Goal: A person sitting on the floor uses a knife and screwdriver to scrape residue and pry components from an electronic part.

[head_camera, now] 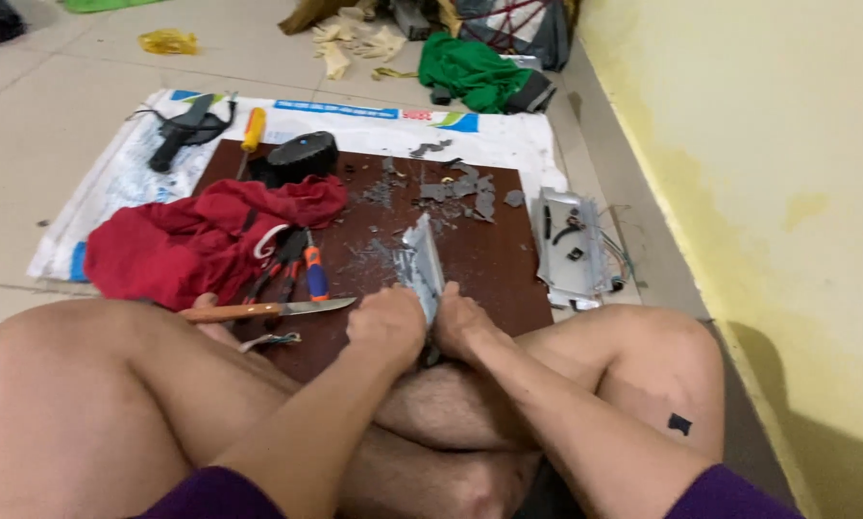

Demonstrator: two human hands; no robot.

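While the knife (278, 309) lies at the board's (489, 259) near edge, left hand (385, 327) and right hand (460, 322) both clamp a grey panel (422, 264).

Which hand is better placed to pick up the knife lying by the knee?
Left, probably. The left hand grips the grey piece right beside the blade tip of the knife; the right hand sits on the far side of that piece.

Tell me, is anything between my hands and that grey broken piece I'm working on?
Nothing visible. Both the left hand and the right hand already grip the grey piece directly; the knife lies apart to the left.
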